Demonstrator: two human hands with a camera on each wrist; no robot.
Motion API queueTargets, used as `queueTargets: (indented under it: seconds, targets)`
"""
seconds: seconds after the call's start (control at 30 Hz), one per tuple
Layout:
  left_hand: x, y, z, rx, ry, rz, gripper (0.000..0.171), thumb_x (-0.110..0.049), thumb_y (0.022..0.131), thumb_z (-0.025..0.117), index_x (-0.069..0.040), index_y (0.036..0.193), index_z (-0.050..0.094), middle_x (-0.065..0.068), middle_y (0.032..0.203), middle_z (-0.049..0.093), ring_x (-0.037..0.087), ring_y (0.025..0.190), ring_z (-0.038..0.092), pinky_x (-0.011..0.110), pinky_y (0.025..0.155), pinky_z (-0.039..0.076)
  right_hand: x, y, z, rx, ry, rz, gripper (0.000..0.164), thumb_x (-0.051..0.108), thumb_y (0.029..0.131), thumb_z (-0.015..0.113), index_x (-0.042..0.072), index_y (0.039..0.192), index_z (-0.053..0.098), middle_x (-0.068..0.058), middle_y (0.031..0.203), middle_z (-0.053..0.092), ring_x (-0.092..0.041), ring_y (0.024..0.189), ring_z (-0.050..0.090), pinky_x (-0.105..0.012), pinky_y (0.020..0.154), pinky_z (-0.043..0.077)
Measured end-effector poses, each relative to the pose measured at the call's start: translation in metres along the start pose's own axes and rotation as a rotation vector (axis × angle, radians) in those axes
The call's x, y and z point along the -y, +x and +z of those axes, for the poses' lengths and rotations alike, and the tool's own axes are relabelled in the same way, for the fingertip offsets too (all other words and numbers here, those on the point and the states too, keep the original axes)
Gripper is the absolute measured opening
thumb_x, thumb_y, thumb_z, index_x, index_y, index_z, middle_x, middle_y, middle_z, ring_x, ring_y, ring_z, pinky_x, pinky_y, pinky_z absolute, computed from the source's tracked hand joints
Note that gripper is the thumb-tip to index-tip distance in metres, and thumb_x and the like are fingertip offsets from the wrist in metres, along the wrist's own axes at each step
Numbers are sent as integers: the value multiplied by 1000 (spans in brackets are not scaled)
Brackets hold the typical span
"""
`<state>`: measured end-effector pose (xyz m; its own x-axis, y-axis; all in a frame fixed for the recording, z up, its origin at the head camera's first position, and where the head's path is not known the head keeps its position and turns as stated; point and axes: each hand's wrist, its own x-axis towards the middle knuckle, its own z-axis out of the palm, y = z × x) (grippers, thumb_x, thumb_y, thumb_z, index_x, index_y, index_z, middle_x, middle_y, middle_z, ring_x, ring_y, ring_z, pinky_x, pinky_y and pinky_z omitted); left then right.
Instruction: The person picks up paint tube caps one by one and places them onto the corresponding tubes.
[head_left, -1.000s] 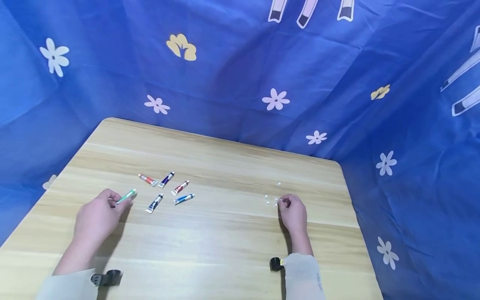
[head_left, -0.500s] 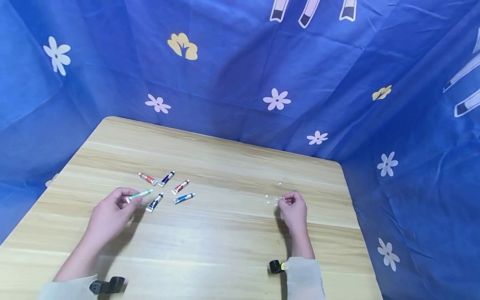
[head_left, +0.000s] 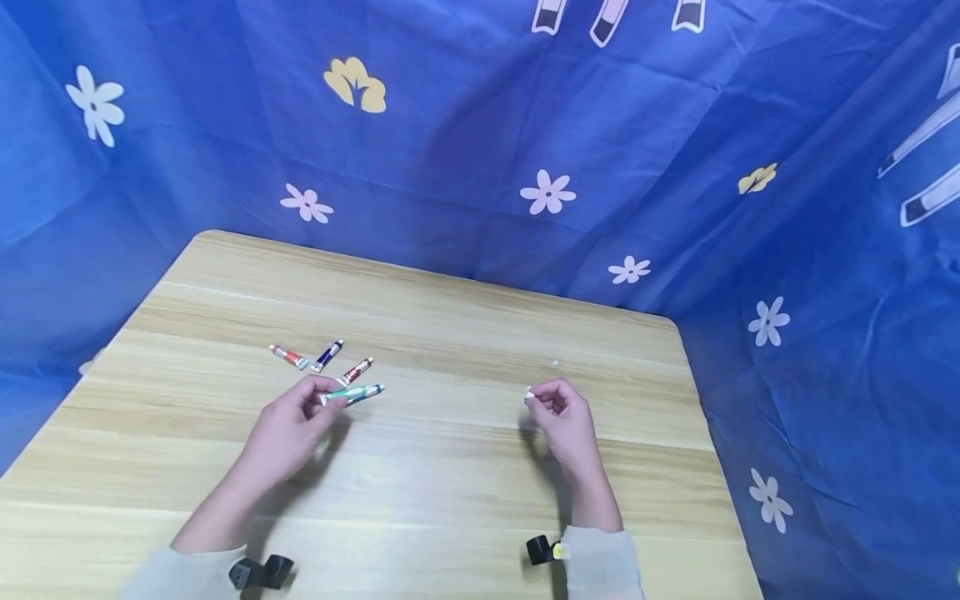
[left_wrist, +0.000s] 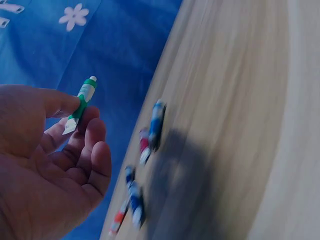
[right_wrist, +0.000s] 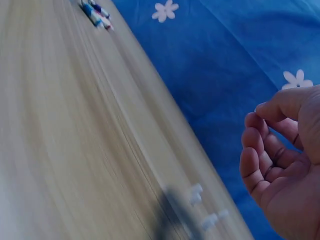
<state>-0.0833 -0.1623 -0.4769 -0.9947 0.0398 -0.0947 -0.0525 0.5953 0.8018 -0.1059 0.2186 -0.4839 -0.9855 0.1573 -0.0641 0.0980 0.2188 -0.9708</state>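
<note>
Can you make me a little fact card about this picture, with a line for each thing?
Left hand: pinching the green tube
Right hand: fingers curled; can't tell if it holds anything
Loose tubes: five, in reds and blues
White bits: small
Table: light wood
Backdrop: blue cloth, white flowers

And no lettering reads: print on the green tube, left-wrist view, toward nine o'clock, is too small!
</note>
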Motion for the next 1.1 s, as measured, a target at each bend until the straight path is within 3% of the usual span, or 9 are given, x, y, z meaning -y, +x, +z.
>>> queueTargets:
  seconds: [0.23, 0.4, 0.7, 1.1]
  targets:
    - [-16, -3, 38, 64, -79, 28, 19, -20, 106, 69, -14, 124, 68, 1, 81, 59, 11, 64, 50, 26, 55, 46, 4, -16, 30, 127, 8, -8, 15, -3, 94, 76, -4, 108, 71, -1, 92, 67, -9, 83, 61, -17, 73, 51]
    - [-30, -7, 56, 96, -129, 46, 14, -19, 105, 71, -15, 119, 69, 0, 81, 58, 8, 64, 49, 25, 57, 46, 5, -27, 52, 215, -19, -23, 15, 1, 94, 77, -2, 109, 73, -9, 96, 71, -9, 85, 64, -17, 75, 54]
    - [-44, -10, 67, 144, -171, 40, 12, -17, 104, 72, -16, 116, 69, 0, 82, 61, 8, 66, 51, 24, 60, 46, 5, -34, 72, 259, -32, -32, 12, 6, 95, 79, 4, 107, 76, -14, 100, 75, -10, 87, 66, -18, 77, 55]
    - [-43, -9, 72, 157, -179, 21, 13, -18, 104, 72, -18, 117, 71, 0, 85, 65, 9, 71, 56, 24, 67, 48, 4, -37, 80, 293, -78, -45, 11, 9, 97, 78, 6, 107, 77, -12, 99, 75, -8, 86, 65, -17, 77, 53]
